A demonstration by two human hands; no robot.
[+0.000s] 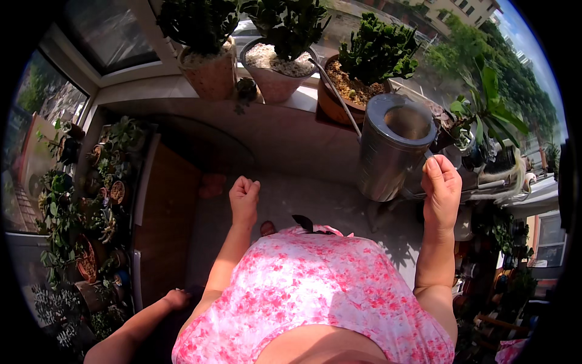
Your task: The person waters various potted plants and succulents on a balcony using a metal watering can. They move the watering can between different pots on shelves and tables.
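Note:
My right hand (pixel 442 193) grips the handle of a grey cylindrical watering can (pixel 381 169) with graduation marks down its side. Its long thin spout (pixel 337 93) reaches up to the left, and the tip appears over the rim of the middle planter (pixel 278 84), a tapered pot topped with pale gravel. To the right of that pot stands a brown pot (pixel 325 98) with tan grit and a leafy green succulent (pixel 379 50). My left hand (pixel 244 200) is curled into a fist in front of my body, with nothing visible in it.
A tapered pot (pixel 208 75) with a dark plant stands left on the windowsill (pixel 150 92). Many small potted plants (pixel 102 195) crowd the left side. Another person's arm (pixel 136 323) reaches in at lower left. A strappy-leaved plant (pixel 491 107) stands right of the can.

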